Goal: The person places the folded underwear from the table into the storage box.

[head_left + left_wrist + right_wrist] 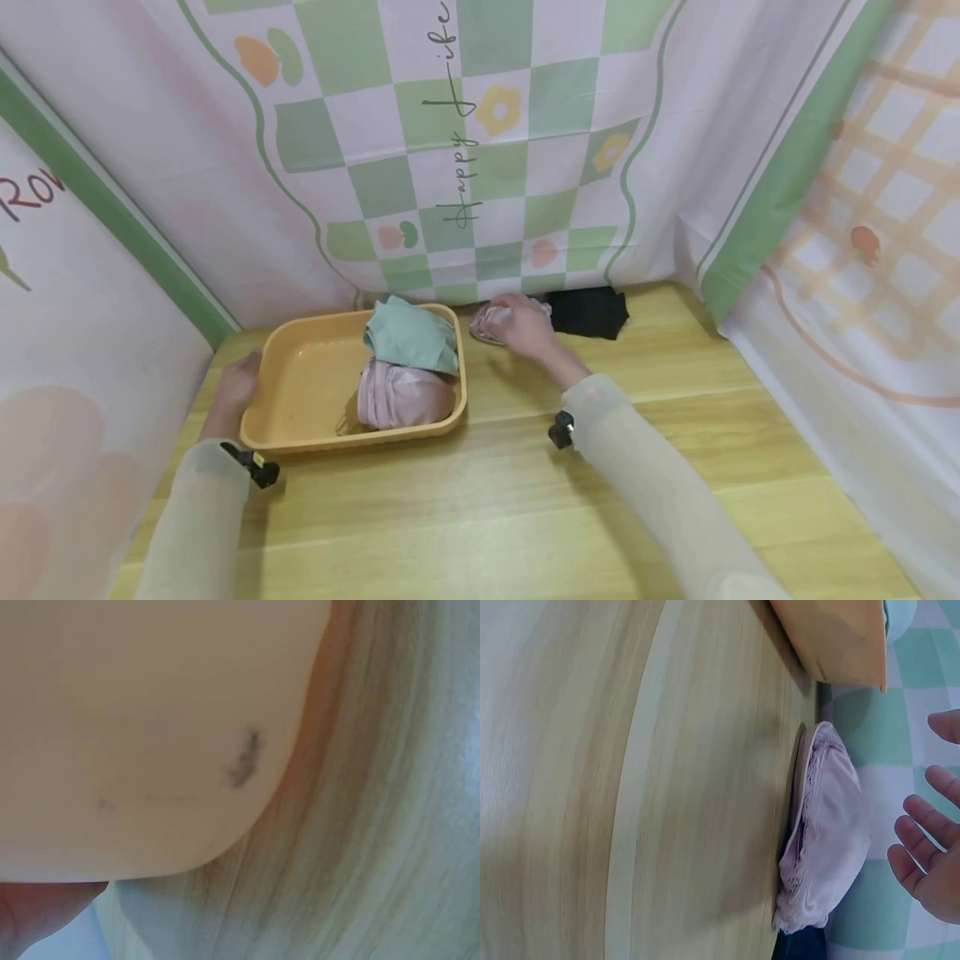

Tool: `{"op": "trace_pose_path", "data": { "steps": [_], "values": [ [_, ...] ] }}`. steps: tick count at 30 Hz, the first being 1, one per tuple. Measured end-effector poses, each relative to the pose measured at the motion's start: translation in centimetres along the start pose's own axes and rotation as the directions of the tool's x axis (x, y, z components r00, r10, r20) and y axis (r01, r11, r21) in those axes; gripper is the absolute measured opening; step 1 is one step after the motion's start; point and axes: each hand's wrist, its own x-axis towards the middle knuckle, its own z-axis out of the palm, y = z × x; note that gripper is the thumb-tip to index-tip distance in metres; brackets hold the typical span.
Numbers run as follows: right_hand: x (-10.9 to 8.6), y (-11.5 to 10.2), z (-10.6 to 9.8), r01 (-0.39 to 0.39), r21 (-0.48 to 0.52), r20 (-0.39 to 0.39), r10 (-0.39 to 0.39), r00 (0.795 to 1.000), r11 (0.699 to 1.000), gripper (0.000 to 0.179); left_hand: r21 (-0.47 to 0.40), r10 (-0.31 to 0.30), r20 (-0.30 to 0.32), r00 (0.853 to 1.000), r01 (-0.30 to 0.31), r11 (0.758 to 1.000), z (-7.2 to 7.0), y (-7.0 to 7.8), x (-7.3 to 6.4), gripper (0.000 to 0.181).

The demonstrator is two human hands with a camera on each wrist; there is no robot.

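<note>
My left hand [238,382] rests at the outer left wall of a yellow-orange plastic tray [288,437]; in the left wrist view part of that hand shows past the tray's wall [165,712], its fingertips hidden. At the tray's right end lie a mint-green folded garment [411,333] and, in front of it, a satiny pink folded garment [408,398]. Over a lace-edged pink folded bra [489,323] hovers my right hand [527,327]. The right wrist view shows its fingers [934,821] spread, apart from the bra [829,825].
A black folded garment [588,312] lies just right of the pink bra, along the back edge of the wooden table [480,517]. Patterned curtain fabric [495,167] hangs directly behind, and more fabric borders the left and right sides.
</note>
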Motion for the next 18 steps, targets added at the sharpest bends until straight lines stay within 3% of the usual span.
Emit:
{"op": "trace_pose_path", "data": {
  "steps": [5,12,18],
  "values": [
    [-0.1,0.7,-0.4,-0.024,0.011,-0.007,0.024,1.0,1.0,0.049,0.007,-0.001,-0.002,1.0,0.001,1.0,0.0,0.1,-0.1,0.077],
    [0.2,2.0,-0.5,-0.082,0.106,-0.02,0.085,0.996,0.991,0.048,-0.008,-0.003,0.007,1.0,0.003,1.0,0.0,0.0,-0.1,0.076],
    [0.6,3.2,-0.4,-0.112,0.088,-0.021,0.115,0.993,0.99,0.052,0.008,-0.006,0.008,1.0,0.006,1.0,-0.1,-0.1,0.0,0.077]
  ]
}}
